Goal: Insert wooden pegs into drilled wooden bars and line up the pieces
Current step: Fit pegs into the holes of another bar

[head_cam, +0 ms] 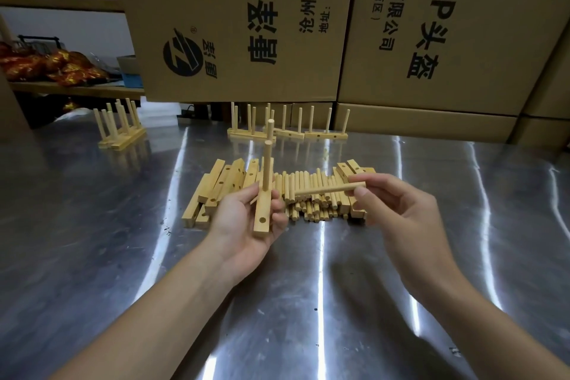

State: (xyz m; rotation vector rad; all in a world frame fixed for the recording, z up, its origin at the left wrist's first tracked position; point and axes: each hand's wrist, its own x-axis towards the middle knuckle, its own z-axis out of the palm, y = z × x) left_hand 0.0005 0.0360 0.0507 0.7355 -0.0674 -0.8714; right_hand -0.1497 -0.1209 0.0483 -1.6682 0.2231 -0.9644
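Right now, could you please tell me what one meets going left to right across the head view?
Pegged bars, loose drilled bars, left hand gripping a bar, peg pile, right hand pinching a peg.

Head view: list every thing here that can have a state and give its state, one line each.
left hand: grips the drilled bar.
drilled bar: held off the table, two pegs upright in it, near hole empty.
right hand: pinches a loose peg.
loose peg: held level, not inserted.
peg pile: lying loose on the table.
spare bars: lying beside the pile, holes empty.
finished bars: standing at the back, pegs upright.
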